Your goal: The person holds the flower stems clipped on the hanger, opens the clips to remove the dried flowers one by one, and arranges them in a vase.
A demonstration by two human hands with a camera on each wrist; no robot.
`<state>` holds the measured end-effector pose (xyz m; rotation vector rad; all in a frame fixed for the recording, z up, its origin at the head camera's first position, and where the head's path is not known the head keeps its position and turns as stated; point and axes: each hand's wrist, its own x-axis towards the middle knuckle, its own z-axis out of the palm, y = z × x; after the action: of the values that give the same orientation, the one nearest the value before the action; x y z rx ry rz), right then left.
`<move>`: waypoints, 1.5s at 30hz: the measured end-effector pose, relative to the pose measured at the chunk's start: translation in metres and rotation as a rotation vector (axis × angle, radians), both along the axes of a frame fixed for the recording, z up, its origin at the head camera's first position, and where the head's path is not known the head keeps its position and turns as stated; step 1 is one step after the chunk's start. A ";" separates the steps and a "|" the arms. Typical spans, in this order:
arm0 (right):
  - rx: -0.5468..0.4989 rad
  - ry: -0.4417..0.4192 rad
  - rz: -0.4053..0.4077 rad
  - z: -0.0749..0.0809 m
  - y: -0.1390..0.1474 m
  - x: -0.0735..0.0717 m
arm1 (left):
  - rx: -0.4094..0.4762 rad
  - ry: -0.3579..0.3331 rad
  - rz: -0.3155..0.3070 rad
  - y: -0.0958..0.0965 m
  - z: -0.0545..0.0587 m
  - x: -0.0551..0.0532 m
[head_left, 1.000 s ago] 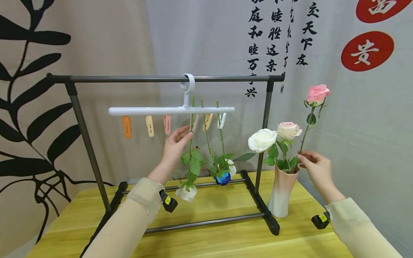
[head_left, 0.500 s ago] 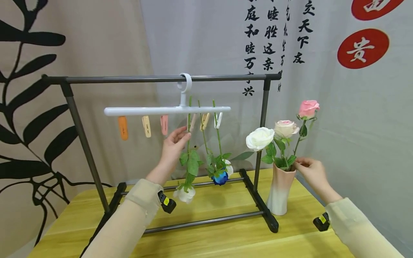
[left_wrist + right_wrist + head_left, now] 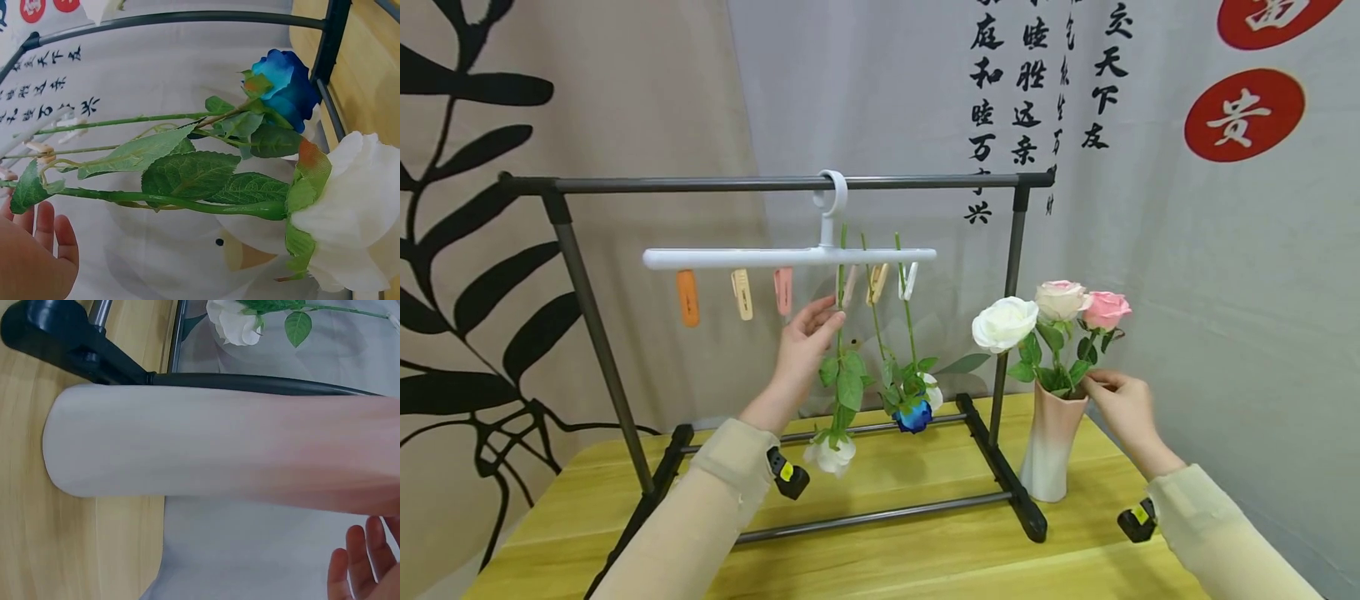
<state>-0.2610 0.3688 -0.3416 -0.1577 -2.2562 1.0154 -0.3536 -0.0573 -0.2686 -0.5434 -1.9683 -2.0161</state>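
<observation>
Apparently for steadiness, left hand (image 3: 801,346) pinches inverted white rose (image 3: 831,455) by stem (image 3: 839,340) — right hand (image 3: 1126,410) pinches pink rose (image 3: 1106,310) low, at vase (image 3: 1051,446).

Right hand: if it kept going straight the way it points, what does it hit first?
Likely the leaves at the vase's mouth. The right hand is right by the rim, so it could clip that first; depth unclear.

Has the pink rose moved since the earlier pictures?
Yes, downward: the pink rose now sits much lower over the vase than it did earlier.
</observation>
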 end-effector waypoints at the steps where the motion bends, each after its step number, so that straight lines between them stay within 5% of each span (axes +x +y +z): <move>1: -0.017 0.001 0.001 0.000 0.000 0.000 | 0.003 0.000 -0.003 0.000 0.000 0.000; 19: -0.178 -0.041 0.132 -0.001 0.007 0.014 | 0.012 -0.009 -0.018 0.000 -0.001 -0.001; 29: -0.174 -0.029 0.168 -0.001 0.013 0.027 | 0.013 -0.019 -0.010 -0.001 -0.001 0.000; 35: -0.250 0.098 0.137 0.014 0.010 0.038 | 0.011 -0.014 -0.008 -0.001 0.000 0.001; 41: -0.491 0.314 0.058 0.051 -0.004 0.051 | 0.015 -0.014 -0.017 -0.002 0.001 0.002; 45: -0.365 0.503 0.056 0.077 -0.030 0.058 | 0.007 -0.015 -0.011 -0.003 0.000 0.001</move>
<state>-0.2032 0.3389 -0.2646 0.0089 -1.6211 1.3224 -0.3525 -0.0607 -0.2691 -0.5408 -1.9707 -2.0383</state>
